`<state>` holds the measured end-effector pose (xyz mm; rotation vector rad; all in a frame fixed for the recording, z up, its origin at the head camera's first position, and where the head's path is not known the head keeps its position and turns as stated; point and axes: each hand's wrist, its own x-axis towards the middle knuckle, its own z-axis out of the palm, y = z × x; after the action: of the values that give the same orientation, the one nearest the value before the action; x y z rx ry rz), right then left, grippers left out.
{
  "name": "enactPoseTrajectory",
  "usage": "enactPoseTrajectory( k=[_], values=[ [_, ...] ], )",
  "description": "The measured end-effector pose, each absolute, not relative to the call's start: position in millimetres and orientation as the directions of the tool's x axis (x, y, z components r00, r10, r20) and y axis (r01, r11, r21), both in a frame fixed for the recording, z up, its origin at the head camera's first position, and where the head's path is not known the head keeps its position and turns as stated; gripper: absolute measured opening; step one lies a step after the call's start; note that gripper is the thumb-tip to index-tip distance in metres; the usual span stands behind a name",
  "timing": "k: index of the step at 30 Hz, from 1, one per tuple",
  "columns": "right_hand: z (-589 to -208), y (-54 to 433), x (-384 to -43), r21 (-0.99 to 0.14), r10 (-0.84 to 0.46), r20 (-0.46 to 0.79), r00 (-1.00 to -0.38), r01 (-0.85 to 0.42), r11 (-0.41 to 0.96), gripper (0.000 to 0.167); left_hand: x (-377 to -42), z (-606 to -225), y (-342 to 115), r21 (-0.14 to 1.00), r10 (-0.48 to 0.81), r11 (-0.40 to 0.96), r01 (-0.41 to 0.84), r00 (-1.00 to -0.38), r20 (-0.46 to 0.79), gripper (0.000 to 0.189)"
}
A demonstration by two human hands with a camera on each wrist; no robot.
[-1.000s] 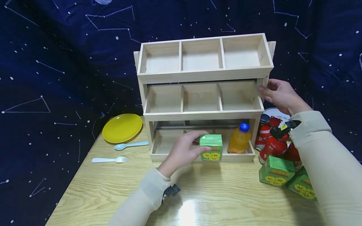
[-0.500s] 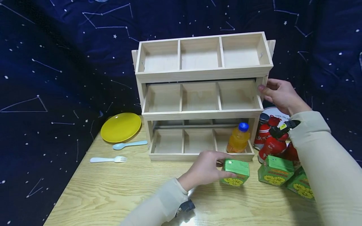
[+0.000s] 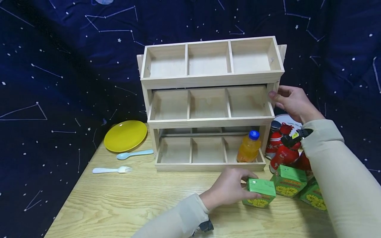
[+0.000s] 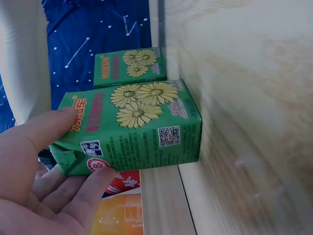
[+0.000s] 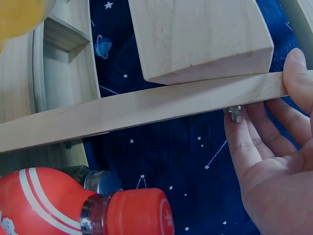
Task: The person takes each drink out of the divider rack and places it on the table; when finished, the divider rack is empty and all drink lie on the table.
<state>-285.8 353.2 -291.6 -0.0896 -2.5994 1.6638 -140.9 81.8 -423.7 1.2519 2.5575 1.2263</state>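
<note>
My left hand grips a green drink carton with yellow flowers, thumb on one side and fingers on the other. In the left wrist view that carton is upright at the tabletop; whether it touches cannot be told. Two similar green cartons stand just right of it. My right hand pinches the right side post of a three-tier wooden rack. The right wrist view shows thumb and fingers on either side of this post, near a metal wing nut.
An orange drink bottle with a blue cap stands in the rack's bottom right compartment. Red bottles crowd the rack's right side under my right arm. Leftward lie a yellow plate, a blue spoon and a white fork.
My left hand has carried the green carton from before the bottom tier right and toward me, beside the other cartons. My right hand keeps its hold on the post.
</note>
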Motion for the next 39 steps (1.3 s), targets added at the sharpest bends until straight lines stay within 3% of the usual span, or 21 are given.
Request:
enactPoseTrajectory(
  k=[9, 16, 21, 28, 39],
  values=[
    [-293.4, 351.9, -284.8, -0.903, 0.083, 0.020, -0.996, 0.017, 0.429, 0.084, -140.9, -427.1, 82.4, 0.676, 0.698, 0.382, 0.630, -0.676, 0.235, 0.038],
    [-294.0, 354.0, -284.2, -0.916, 0.083, 0.019, -0.996, 0.016, 0.401, 0.082, -142.1, -426.4, 80.3, 0.661, 0.731, 0.365, 0.656, -0.642, 0.233, 0.054],
    [-295.1, 354.3, -284.3, -0.918, 0.083, 0.020, -0.996, 0.015, 0.396, 0.083, -146.4, -424.5, 75.3, 0.736, 0.748, 0.312, 0.601, -0.633, 0.200, 0.055],
    [-294.8, 352.9, -284.6, -0.924, 0.088, 0.017, -0.996, 0.018, 0.381, 0.081, -160.2, -414.4, 71.3, 0.787, 0.724, 0.286, 0.546, -0.661, 0.196, 0.051],
    [-292.2, 351.6, -284.7, -0.920, 0.091, 0.025, -0.996, 0.012, 0.391, 0.082, -191.9, -400.3, 84.5, 0.809, 0.598, 0.241, 0.536, -0.739, 0.311, 0.045]
  ],
)
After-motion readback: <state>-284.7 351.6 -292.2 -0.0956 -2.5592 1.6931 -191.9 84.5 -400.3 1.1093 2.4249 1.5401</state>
